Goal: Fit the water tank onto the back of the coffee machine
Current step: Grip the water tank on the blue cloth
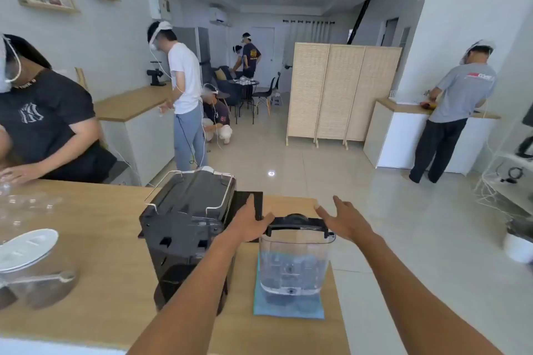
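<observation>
1. I am reaching both forearms out over the table (95,239); the left hand (250,225) and right hand (344,220) are spread wide, fingers (324,212) gripping nothing.
2. The water tank (294,261) is standing upright on a blue cloth (288,308) between my hands, its black lid (300,225) just beside the left fingertips.
3. I am judging this the reach-to-grasp step: next I should be closing both hands on the tank's sides.
4. The coffee machine (187,228) is sitting just left, its back facing me.
</observation>
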Action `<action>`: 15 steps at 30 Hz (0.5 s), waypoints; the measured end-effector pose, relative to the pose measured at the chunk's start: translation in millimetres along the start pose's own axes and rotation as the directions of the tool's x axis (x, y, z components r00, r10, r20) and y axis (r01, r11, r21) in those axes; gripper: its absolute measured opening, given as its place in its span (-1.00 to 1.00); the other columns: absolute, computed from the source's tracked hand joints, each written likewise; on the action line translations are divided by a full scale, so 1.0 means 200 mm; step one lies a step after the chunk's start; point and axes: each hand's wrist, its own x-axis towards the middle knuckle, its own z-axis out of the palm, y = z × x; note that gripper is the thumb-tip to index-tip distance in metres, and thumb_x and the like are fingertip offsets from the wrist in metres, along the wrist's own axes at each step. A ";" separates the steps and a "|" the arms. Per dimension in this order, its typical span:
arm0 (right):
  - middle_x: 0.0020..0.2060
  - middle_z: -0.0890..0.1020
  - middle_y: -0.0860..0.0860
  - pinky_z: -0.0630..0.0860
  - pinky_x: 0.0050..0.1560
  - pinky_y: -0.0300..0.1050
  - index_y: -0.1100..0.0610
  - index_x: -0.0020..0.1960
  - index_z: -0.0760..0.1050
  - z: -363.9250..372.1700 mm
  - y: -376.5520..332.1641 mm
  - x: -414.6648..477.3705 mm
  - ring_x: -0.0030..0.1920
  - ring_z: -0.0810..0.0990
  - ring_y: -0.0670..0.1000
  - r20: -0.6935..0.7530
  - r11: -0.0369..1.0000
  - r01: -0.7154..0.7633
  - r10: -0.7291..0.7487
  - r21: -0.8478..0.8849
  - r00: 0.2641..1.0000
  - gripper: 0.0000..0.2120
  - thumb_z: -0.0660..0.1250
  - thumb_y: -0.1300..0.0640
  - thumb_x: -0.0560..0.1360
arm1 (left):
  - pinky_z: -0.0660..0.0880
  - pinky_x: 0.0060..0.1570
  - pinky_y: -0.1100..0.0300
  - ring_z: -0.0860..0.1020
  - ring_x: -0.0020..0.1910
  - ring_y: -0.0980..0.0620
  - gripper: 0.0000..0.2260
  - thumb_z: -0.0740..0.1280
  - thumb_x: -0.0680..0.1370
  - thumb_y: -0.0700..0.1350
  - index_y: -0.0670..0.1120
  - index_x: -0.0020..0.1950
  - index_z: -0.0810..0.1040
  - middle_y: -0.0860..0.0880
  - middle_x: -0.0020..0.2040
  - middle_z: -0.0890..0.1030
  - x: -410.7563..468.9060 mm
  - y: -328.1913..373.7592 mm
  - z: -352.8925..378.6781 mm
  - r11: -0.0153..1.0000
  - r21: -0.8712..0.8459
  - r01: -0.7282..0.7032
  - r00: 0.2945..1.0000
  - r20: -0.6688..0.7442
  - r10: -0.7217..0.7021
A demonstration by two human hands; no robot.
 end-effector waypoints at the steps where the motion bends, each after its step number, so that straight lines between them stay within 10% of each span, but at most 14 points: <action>1: 0.56 0.20 0.19 0.25 0.45 0.18 0.10 0.62 0.01 0.02 0.01 -0.01 0.53 0.23 0.21 0.001 0.999 -0.006 0.006 0.035 1.000 -0.10 0.11 -0.43 0.49 | 0.35 0.36 0.12 0.40 0.45 -0.15 -0.17 0.29 0.61 0.18 -0.15 0.65 -0.10 -0.17 0.53 0.37 0.00 -0.01 0.03 0.999 -0.031 0.040 0.999 -0.018 -0.041; 6: 0.46 0.35 0.21 0.34 0.37 0.08 0.17 0.58 0.12 0.15 0.08 -0.03 0.44 0.36 0.21 0.075 0.974 -0.086 0.071 0.208 0.995 -0.06 0.22 -0.43 0.45 | 0.25 0.46 0.02 0.24 0.56 -0.18 -0.05 0.27 0.55 0.32 -0.13 0.65 -0.17 -0.16 0.62 0.20 0.00 -0.05 0.17 0.964 -0.155 0.216 0.976 -0.006 -0.219; 11: 0.09 0.62 0.03 0.39 0.09 -0.10 0.04 0.32 0.48 0.20 0.12 -0.04 0.05 0.50 0.04 0.090 0.913 -0.077 0.044 0.400 0.995 -0.39 0.24 -0.38 0.48 | 0.37 0.44 -0.09 0.47 0.40 -0.06 0.01 0.28 0.21 0.62 0.01 0.47 0.41 -0.01 0.43 0.52 0.04 -0.17 0.25 0.946 -0.274 0.174 0.981 -0.038 -0.191; 15: 0.09 0.59 -0.05 0.35 0.09 -0.14 -0.05 0.28 0.46 0.20 0.13 -0.07 0.10 0.52 0.03 0.074 0.872 -0.017 -0.022 0.489 0.997 -0.56 0.28 -0.28 0.52 | 0.32 0.46 0.00 0.40 0.40 0.09 -0.26 0.37 0.43 0.40 0.06 0.50 0.35 0.16 0.40 0.43 -0.02 -0.16 0.24 0.936 -0.328 0.124 0.988 -0.044 -0.146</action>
